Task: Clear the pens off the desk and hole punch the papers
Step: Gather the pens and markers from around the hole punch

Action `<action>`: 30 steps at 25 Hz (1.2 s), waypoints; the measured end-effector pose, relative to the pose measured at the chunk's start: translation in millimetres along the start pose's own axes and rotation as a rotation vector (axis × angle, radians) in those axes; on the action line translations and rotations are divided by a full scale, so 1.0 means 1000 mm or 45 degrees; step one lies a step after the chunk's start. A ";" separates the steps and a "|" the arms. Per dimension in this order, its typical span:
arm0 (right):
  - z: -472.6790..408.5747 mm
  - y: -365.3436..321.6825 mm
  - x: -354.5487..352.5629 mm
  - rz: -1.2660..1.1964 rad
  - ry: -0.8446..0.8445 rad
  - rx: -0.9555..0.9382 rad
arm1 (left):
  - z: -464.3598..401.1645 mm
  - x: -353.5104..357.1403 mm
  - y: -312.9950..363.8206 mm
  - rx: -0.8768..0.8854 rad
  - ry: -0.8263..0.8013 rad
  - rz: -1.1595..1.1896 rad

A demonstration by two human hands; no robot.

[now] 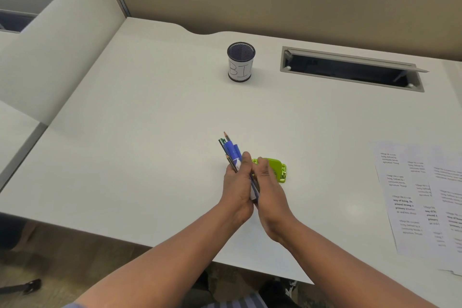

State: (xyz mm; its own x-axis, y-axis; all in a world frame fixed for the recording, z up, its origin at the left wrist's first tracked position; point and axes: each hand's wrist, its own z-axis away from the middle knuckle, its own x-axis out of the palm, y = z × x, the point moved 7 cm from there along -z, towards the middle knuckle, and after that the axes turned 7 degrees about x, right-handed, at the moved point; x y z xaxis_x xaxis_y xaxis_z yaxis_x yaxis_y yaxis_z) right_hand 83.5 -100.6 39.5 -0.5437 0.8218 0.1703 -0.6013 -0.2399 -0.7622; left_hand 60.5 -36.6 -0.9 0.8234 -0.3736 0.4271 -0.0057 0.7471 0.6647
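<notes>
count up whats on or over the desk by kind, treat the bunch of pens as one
bundle of pens and pencils, held in both hands: 1
mesh pen cup: 1
green hole punch: 1
spread of printed papers, overlapping so the sheets cannot be counted apart: 1
total: 4

I see 2 bare forearms reaching up from the bottom edge and converging near the middle of the view. My left hand [237, 186] is curled into a closed grip around a bundle of pens [232, 151], thumb up along the inner side, the bundle pointing away from me. My right hand [268, 189] presses in against the left from the other side, fingers bent and wrapped over the bundle's lower end, wrist angled inward. Both hands touch each other.
</notes>
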 end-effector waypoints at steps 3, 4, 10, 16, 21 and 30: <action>-0.003 -0.010 -0.012 -0.034 -0.033 -0.060 | -0.007 -0.005 0.008 0.027 0.023 0.006; -0.004 -0.013 -0.020 -0.086 0.027 -0.074 | -0.009 -0.006 0.010 0.016 0.022 0.012; -0.013 0.010 -0.060 -0.325 0.314 0.104 | -0.010 0.006 0.045 0.238 -0.070 0.036; -0.007 0.018 -0.026 -0.892 -0.099 0.295 | 0.037 0.042 0.068 0.551 -0.317 -0.286; -0.008 0.004 -0.022 -0.968 -0.221 0.263 | 0.050 0.048 0.068 0.642 -0.376 -0.414; -0.011 -0.007 -0.017 -1.023 -0.250 0.188 | 0.050 0.048 0.057 0.698 -0.348 -0.480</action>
State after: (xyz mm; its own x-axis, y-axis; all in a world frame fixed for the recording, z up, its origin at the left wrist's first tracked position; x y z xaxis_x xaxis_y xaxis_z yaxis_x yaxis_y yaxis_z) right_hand 103.9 -107.2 34.7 -0.0014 0.6700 0.7424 -0.9123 0.3032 -0.2754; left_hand 71.4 -39.3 88.1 0.6545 -0.7296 0.1986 -0.0925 0.1834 0.9787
